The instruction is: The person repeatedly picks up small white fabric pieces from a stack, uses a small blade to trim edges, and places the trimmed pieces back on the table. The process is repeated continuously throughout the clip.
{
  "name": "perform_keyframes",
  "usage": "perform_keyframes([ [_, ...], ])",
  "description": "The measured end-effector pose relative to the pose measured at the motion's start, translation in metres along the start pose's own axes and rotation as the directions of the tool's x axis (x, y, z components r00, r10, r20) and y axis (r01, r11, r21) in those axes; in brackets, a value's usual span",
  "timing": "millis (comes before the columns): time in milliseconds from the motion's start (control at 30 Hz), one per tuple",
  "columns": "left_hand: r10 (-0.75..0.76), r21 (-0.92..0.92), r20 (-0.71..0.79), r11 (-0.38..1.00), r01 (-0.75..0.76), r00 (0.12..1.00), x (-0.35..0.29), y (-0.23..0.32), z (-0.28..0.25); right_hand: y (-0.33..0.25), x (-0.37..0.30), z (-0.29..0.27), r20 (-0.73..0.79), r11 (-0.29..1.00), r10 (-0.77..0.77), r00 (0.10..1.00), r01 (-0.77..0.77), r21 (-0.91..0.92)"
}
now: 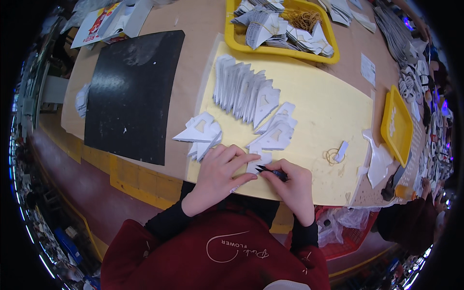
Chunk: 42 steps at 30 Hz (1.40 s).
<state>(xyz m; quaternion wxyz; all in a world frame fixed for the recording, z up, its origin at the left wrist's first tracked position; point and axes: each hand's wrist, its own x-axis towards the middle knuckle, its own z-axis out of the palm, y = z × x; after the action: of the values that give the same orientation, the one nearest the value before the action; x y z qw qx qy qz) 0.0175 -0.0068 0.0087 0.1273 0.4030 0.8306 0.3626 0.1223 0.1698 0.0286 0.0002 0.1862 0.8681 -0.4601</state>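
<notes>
A small white cut piece (253, 166) lies on the pale yellow sheet near the table's front edge. My left hand (217, 171) holds it there, index finger at its upper side and thumb at its lower side. Pinched in my right hand (295, 186) is a pair of black tweezers (279, 174), its tips at the piece. Just beyond are an overlapping stack of white pieces (275, 135) and a longer fanned row of them (241, 89). Beside my left hand sits another small pile (200, 133), some pieces with beige patches.
A yellow tray (290, 54) with bundled pieces and rubber bands stands at the far side. Left lies a black mat (133, 92). Rubber bands (332, 155) rest on the right of the sheet, near a second yellow tray (398, 126). Below the table is a red basket (355, 244).
</notes>
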Motion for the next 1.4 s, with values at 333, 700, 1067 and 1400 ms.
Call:
perform_keyframes([
  [333,0.013,0.004,0.024,1.0,-0.014,1.0,0.0003,0.0001,-0.0022,-0.0005,-0.0013,0.0024,-0.015,1.0,0.002,1.0,-0.002,-0.005],
  [700,0.015,0.009,0.019,1.0,-0.016,1.0,0.0001,-0.0005,-0.0018,-0.0013,-0.0018,0.002,-0.02,1.0,-0.015,1.0,0.014,-0.014],
  [1067,-0.002,0.0,-0.011,1.0,0.002,1.0,0.0,0.0,0.0002,-0.0024,0.0,-0.0008,0.002,1.0,0.011,1.0,-0.011,0.005],
  [1400,0.02,0.011,0.017,1.0,-0.02,1.0,0.0002,-0.0012,-0.0016,0.0015,-0.0016,0.0031,-0.034,1.0,-0.026,0.999,0.026,0.006],
])
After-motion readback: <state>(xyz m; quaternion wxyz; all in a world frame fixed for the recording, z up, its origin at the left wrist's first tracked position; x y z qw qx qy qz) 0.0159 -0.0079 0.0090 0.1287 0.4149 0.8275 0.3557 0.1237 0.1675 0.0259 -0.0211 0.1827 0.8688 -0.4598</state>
